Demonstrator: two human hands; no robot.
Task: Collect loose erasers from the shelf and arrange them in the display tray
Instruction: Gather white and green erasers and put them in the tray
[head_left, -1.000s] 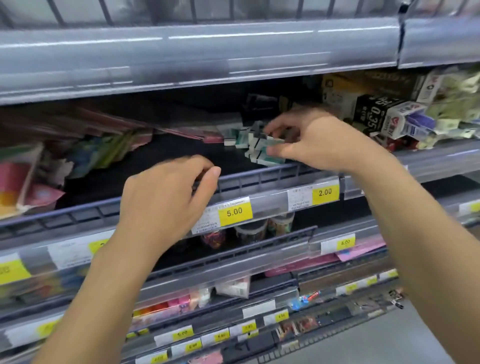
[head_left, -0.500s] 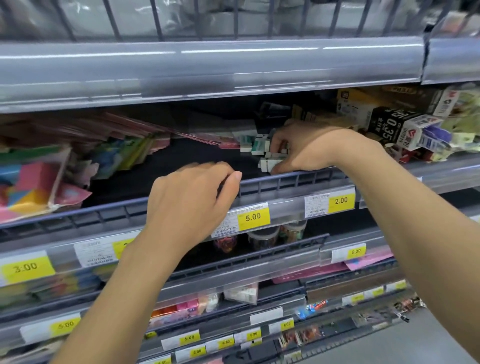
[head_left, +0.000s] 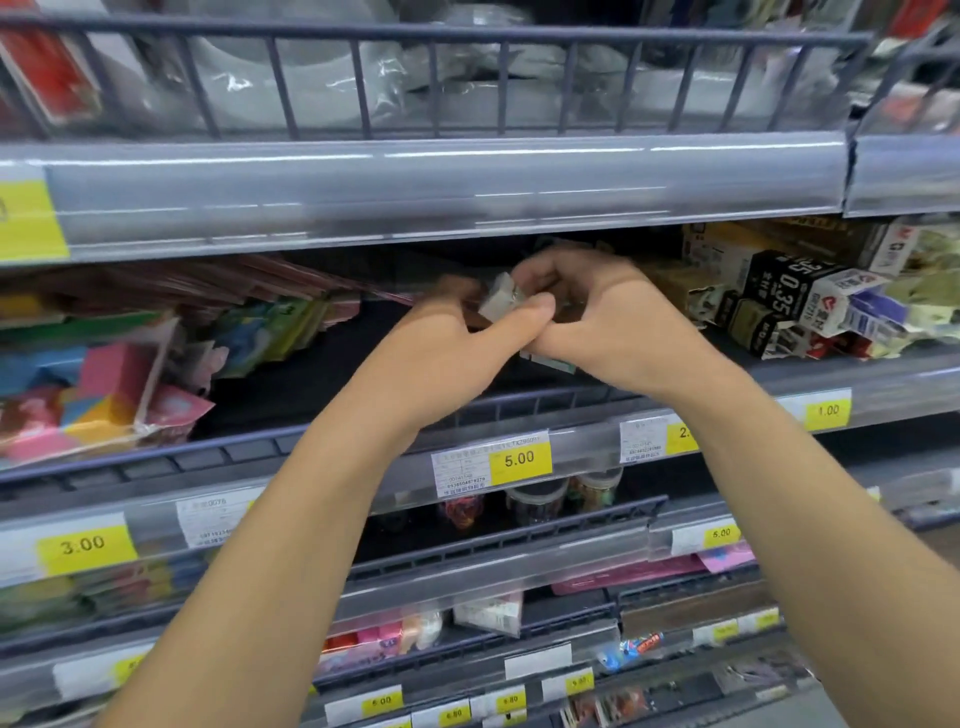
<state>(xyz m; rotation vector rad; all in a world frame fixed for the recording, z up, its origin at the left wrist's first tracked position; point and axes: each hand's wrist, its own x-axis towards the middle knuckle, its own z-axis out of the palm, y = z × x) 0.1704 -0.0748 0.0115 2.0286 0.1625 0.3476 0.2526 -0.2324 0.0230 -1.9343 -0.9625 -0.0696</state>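
Observation:
Both hands meet over the dark middle shelf (head_left: 291, 395). My left hand (head_left: 447, 353) pinches a small white eraser (head_left: 497, 300) between thumb and fingers. My right hand (head_left: 608, 322) is curled beside it, fingertips touching the same eraser, with more small erasers partly hidden in its palm. One white and green eraser (head_left: 551, 362) pokes out under the right hand, near the shelf's front rail. No display tray can be made out; the hands cover that part of the shelf.
Colourful paper packs (head_left: 98, 384) fill the shelf's left side. Black and white lead boxes (head_left: 800, 301) crowd its right side. A wire rail (head_left: 415, 78) and grey price strip run above. Yellow price tags (head_left: 519, 460) line lower shelves holding small jars (head_left: 537, 501).
My left hand rose from the shelf's front rail up to the right hand. The right hand lifted off the eraser pile with erasers in its grip. The view tilted upward.

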